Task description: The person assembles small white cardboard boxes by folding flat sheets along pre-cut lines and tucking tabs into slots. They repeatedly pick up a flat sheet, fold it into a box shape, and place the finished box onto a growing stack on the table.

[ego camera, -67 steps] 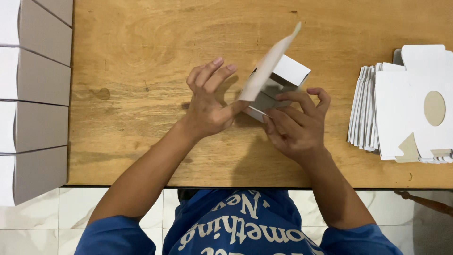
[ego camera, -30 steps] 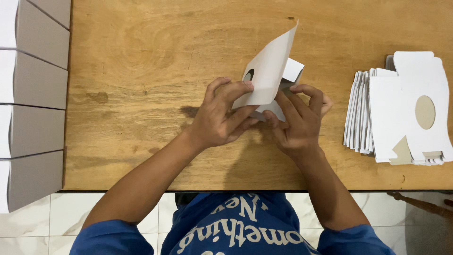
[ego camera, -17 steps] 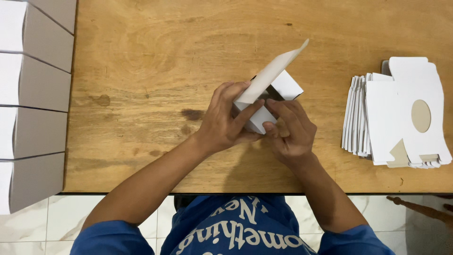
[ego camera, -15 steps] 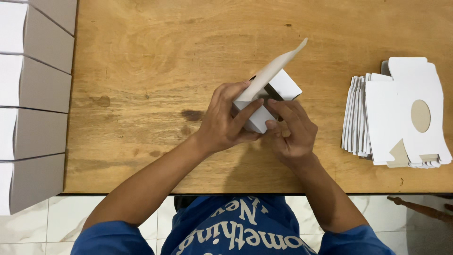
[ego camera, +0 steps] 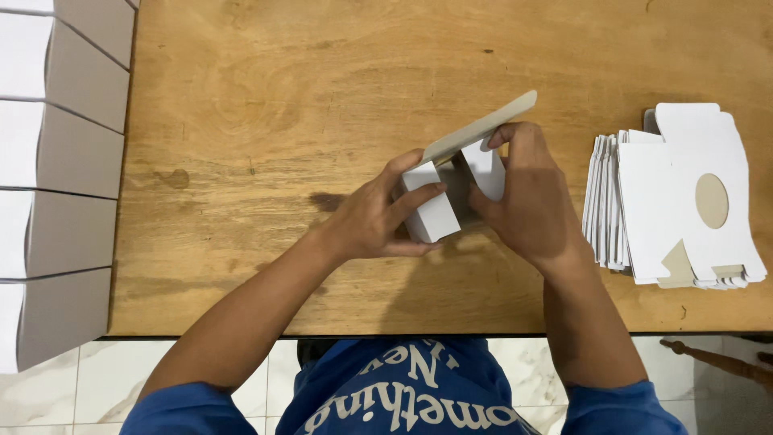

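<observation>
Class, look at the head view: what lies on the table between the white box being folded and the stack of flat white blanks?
Only the right hand and bare wooden table lie between the white box and the stack of blanks, in the head view.

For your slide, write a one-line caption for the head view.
Both hands, left and right, fold a small white carton beside stacked flat blanks.

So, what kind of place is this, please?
Probably a small packing workspace, perhaps at home. The hands, left and right, fold a white box on a wooden table. Flat box blanks are stacked on the right, and finished boxes stand in a row on the left.
</observation>
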